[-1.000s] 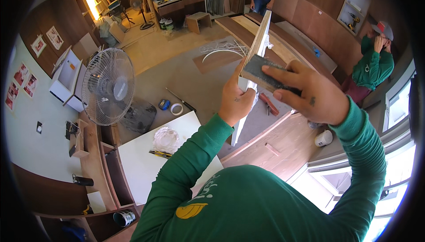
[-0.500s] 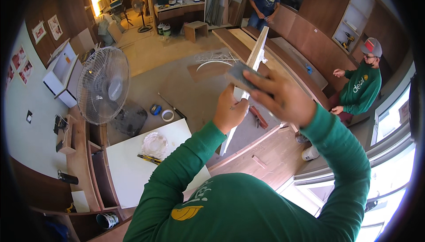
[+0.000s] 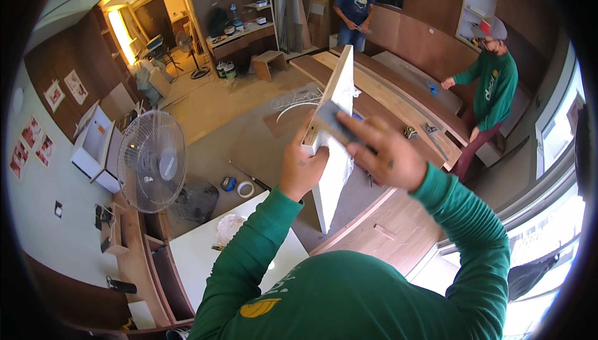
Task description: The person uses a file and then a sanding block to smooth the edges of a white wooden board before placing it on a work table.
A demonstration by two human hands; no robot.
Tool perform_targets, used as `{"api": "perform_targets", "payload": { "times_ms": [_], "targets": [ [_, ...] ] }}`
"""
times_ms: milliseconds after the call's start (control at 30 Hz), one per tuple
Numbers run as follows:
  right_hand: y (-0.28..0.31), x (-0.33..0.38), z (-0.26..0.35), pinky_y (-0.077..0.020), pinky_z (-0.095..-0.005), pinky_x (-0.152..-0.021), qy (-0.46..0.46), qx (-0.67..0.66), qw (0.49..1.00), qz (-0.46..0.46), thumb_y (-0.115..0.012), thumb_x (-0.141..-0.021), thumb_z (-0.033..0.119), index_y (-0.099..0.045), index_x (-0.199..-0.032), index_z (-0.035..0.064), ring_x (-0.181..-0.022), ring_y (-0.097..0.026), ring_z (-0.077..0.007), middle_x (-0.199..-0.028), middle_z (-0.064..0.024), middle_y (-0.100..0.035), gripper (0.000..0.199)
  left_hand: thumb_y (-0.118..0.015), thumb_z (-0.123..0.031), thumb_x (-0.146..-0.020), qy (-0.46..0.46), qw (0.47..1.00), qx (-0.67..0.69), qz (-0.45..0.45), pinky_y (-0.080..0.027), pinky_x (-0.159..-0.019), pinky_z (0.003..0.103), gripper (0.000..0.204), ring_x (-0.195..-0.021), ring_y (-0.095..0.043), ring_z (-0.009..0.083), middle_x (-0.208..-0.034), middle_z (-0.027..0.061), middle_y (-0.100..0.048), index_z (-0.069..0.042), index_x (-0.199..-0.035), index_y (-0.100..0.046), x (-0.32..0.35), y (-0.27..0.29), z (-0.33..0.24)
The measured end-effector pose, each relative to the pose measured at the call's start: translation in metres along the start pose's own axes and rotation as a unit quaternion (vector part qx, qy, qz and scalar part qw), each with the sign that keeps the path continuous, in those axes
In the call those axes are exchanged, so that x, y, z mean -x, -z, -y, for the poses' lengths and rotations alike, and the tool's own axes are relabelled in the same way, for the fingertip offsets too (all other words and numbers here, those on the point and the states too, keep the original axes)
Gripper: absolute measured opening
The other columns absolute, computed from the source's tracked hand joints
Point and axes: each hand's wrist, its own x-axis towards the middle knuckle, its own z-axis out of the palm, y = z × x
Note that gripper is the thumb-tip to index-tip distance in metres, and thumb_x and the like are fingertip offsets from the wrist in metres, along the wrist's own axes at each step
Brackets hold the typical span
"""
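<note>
Single head-worn fisheye view, looking steeply down over the person's green-sleeved forearms. Left hand (image 3: pixel 302 169) and right hand (image 3: pixel 383 153) sit close, near frame centre; workshop floor lies far beyond them, edges bending at the rim.

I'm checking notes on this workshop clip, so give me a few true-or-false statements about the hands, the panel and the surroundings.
1. The left hand grips the edge of a white panel held upright. True.
2. The right hand presses a grey sanding pad against the panel. True.
3. The standing fan is to the person's right. False: it stands to the left.
4. The panel lies flat on the white tabletop. False: it is held up in the air, above the floor.
5. Another person in a green top stands by the long wooden bench. True.
6. Both hands are empty. False: each holds something.
</note>
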Motion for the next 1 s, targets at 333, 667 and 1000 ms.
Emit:
{"api": "perform_targets", "payload": {
  "times_ms": [333, 667, 1000],
  "targets": [
    [-0.072, -0.058, -0.077, -0.0542, -0.0416, -0.079, 0.103, -0.038, 0.971, -0.212, -0.061, -0.103, 0.032, -0.049, -0.154, 0.0164, -0.08, -0.062, -0.0349, -0.104, -0.0196, -0.054, 0.055, -0.058, 0.009, -0.084, 0.056, 0.995, -0.02, 0.084, -0.042, -0.112, 0.033, 0.087, -0.137, -0.049, 0.0204, -0.155, 0.0143, -0.045, 0.0, -0.162, -0.023, -0.001, 0.018, -0.006],
    [-0.114, 0.001, -0.049, -0.0564, -0.041, -0.08, 0.138, -0.089, 0.965, -0.206, -0.068, -0.099, 0.033, -0.049, -0.155, 0.0228, -0.084, -0.066, -0.0351, -0.11, -0.0205, -0.055, 0.06, -0.052, 0.011, -0.077, 0.078, 0.996, 0.03, 0.044, -0.046, -0.108, 0.033, 0.092, -0.131, -0.054, 0.0205, -0.151, 0.0108, -0.049, -0.004, -0.163, -0.025, 0.002, 0.018, -0.003],
    [-0.063, -0.085, -0.082, -0.0533, -0.0402, -0.076, -0.014, -0.076, 0.978, -0.192, -0.06, -0.105, 0.033, -0.049, -0.155, 0.0146, -0.079, -0.063, -0.0319, -0.102, -0.0184, -0.053, 0.055, -0.052, 0.011, -0.08, 0.097, 0.993, 0.002, 0.066, -0.047, -0.105, 0.031, 0.088, -0.13, -0.054, 0.0194, -0.153, 0.0151, -0.047, 0.0, -0.162, -0.023, -0.006, 0.016, -0.015]
  ]
}}
